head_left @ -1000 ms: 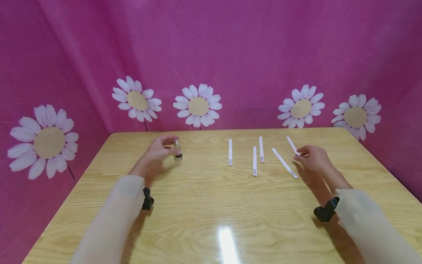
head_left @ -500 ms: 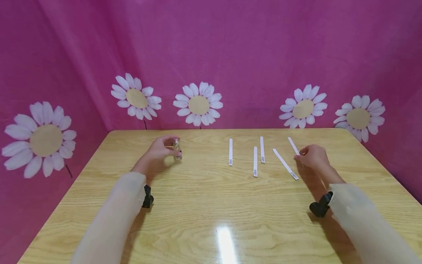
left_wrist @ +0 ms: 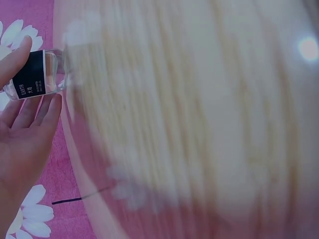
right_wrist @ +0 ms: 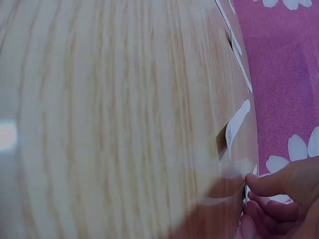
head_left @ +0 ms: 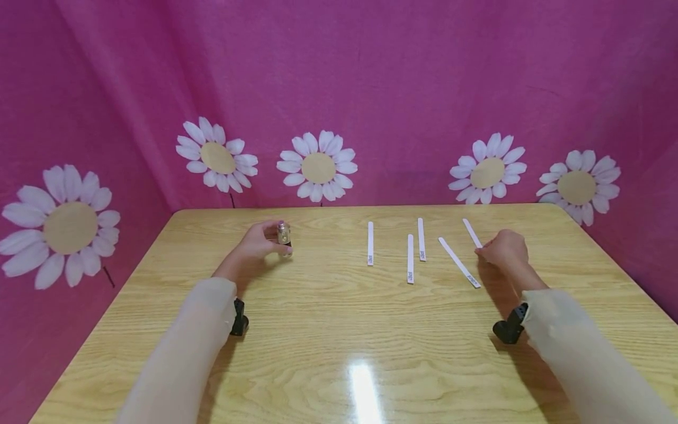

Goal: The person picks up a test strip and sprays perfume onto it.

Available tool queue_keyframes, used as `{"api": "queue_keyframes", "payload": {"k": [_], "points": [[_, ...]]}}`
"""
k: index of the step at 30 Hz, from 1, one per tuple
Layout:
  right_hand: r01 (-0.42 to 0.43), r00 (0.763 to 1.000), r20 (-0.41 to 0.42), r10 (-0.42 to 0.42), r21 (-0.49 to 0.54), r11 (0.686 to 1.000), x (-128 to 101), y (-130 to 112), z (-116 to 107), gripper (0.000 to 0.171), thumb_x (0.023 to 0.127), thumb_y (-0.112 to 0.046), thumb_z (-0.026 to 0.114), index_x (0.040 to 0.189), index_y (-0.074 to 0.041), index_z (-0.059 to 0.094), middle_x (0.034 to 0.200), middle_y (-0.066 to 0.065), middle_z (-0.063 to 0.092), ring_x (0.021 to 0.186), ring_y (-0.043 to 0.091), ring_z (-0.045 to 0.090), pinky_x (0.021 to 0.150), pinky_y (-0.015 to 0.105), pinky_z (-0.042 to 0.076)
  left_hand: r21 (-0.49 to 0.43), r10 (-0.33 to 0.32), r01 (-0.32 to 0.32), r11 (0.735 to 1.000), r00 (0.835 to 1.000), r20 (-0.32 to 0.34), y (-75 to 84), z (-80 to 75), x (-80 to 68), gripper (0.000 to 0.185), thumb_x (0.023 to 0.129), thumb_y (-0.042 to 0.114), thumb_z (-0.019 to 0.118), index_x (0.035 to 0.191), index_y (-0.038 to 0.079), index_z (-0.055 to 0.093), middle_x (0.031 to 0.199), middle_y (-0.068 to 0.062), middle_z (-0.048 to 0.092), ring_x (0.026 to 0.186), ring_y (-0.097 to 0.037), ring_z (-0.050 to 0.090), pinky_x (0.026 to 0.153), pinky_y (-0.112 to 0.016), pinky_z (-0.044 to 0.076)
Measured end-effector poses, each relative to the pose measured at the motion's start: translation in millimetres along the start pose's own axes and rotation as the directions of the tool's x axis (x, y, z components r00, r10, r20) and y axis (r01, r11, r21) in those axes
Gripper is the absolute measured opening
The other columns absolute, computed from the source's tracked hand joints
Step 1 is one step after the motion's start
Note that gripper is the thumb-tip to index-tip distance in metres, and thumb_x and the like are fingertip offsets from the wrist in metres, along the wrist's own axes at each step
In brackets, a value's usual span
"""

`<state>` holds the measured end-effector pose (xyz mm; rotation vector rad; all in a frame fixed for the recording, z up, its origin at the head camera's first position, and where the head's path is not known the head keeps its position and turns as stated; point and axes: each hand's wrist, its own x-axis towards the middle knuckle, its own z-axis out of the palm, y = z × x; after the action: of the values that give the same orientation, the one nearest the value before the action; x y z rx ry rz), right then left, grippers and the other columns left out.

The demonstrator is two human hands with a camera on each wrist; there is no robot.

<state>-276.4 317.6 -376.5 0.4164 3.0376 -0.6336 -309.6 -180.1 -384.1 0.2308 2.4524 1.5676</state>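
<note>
My left hand [head_left: 258,242] grips a small clear glass bottle [head_left: 284,237] at the table's far left. In the left wrist view the bottle [left_wrist: 34,74] shows a black label reading EARTH, with the thumb on one side and fingers on the other. My right hand [head_left: 505,248] pinches the near end of a white paper strip [head_left: 472,232] at the right. Thumb and index finger meet at that strip in the right wrist view; the hand [right_wrist: 294,194] covers most of it there. Left of it, a slanted strip [head_left: 457,260] with a printed end lies on the table.
Three more white strips lie further left: one [head_left: 370,242] nearest the bottle, one [head_left: 410,259] closer to me, one [head_left: 421,238] further back. The wood-grain table [head_left: 318,318] meets a pink curtain [head_left: 371,106] with daisies along its back edge.
My right hand has shifted slightly left, its fingers drawn tighter at the strip's end. The bottle has turned a little in my left hand. The strips have stayed in place.
</note>
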Motion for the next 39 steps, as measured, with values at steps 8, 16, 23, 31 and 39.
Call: {"api": "queue_keyframes", "payload": {"k": [8,16,23,31,39], "points": [[-0.025,1.0,-0.014,0.025,-0.018,1.0,1,1,2,0.042,0.081,-0.027,0.069,0.09,0.014,0.062,0.084,0.023,0.061,0.08,0.034,0.056,0.064,0.037,0.05,-0.001,0.027,-0.027,1.0,0.999,0.021,-1.9,3.0,3.4,0.058,0.082,0.0,0.072,0.134,-0.003,0.049,0.131,-0.024,0.056,0.106,-0.018,0.057,0.096,-0.027,0.046],[-0.017,1.0,0.007,0.017,-0.008,1.0,0,3,0,0.035,0.081,-0.023,0.067,0.084,0.012,0.062,0.075,0.018,0.06,0.076,0.032,0.056,0.063,0.033,0.05,0.007,0.037,-0.037,0.999,0.999,0.039,-0.4,4.6,-1.7,0.055,0.083,0.006,0.073,0.133,0.0,0.051,0.128,-0.022,0.059,0.097,-0.01,0.062,0.092,-0.025,0.05],[-0.011,1.0,-0.024,0.015,0.132,0.991,-4,7,1,0.024,0.079,-0.016,0.071,0.09,0.005,0.069,0.059,-0.002,0.062,0.075,0.022,0.057,0.061,0.022,0.043,0.04,0.079,-0.079,0.996,0.997,0.01,4.2,3.5,-9.5,0.056,0.084,0.013,0.073,0.134,0.002,0.052,0.126,-0.021,0.061,0.105,-0.015,0.059,0.089,-0.022,0.051],[-0.018,0.999,-0.03,0.025,0.217,0.976,-9,10,0,0.033,0.079,-0.02,0.074,0.099,0.005,0.066,0.055,-0.01,0.057,0.078,0.023,0.056,0.057,0.019,0.04,0.017,0.173,-0.172,0.985,0.985,-0.019,16.2,7.8,-24.3,0.059,0.086,0.016,0.072,0.14,0.01,0.048,0.131,-0.019,0.059,0.118,-0.023,0.057,0.096,-0.03,0.053],[0.013,1.0,-0.026,-0.006,0.271,0.962,-15,7,-7,0.035,0.085,-0.019,0.069,0.107,0.007,0.062,0.055,-0.012,0.064,0.056,0.003,0.057,0.054,0.02,0.044,-0.114,0.291,-0.289,0.951,0.957,0.002,40.0,17.8,-41.4,0.058,0.085,0.005,0.071,0.138,0.007,0.049,0.131,-0.024,0.057,0.103,-0.011,0.06,0.077,-0.023,0.059]]}}
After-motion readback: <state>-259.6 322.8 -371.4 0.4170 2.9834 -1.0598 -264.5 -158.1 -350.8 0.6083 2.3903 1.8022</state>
